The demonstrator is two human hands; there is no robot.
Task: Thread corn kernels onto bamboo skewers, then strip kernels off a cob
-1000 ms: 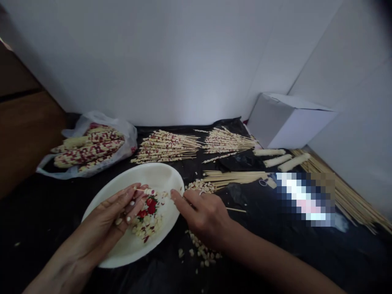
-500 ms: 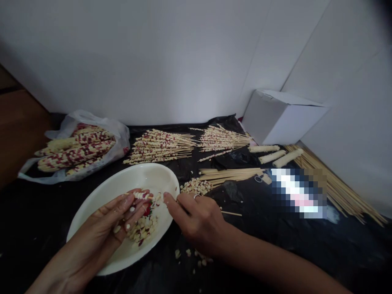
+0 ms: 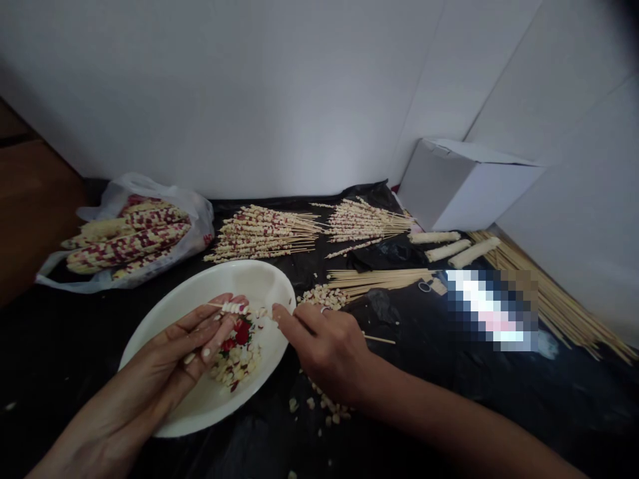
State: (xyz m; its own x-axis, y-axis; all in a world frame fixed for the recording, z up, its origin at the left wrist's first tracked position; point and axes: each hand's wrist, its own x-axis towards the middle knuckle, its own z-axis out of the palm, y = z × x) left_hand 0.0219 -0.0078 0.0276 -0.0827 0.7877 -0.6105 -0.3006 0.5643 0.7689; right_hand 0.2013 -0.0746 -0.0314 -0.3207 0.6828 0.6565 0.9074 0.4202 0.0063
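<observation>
A bamboo skewer (image 3: 269, 315) partly threaded with pale and purple corn kernels (image 3: 234, 307) spans both hands above the white oval basin (image 3: 150, 346). My left hand (image 3: 187, 342) is turned palm up. Its fingers are curled at the skewer's pointed end, and loose kernels lie among them. My right hand (image 3: 324, 342), with a ring on one finger, pinches the skewer's other end at the basin's right rim; its lower fingers are folded. Loose corn kernels (image 3: 237, 366) lie in the basin beside a printed red flower pattern (image 3: 242, 332).
Corn cobs (image 3: 134, 243) fill a plastic bag (image 3: 202, 223) at left. Two fans of kernel-threaded skewers (image 3: 264, 233) lie along the wall. Bare skewers (image 3: 379, 279), a kernel pile (image 3: 322, 296), stripped cobs (image 3: 446, 249), scissors (image 3: 425, 286) and a white box (image 3: 464, 189) are at right.
The view has shifted slightly. My left fingers have moved along the skewer, and its pointed end now shows past the kernels. More of the red pattern is visible. The right hand keeps its pinch.
</observation>
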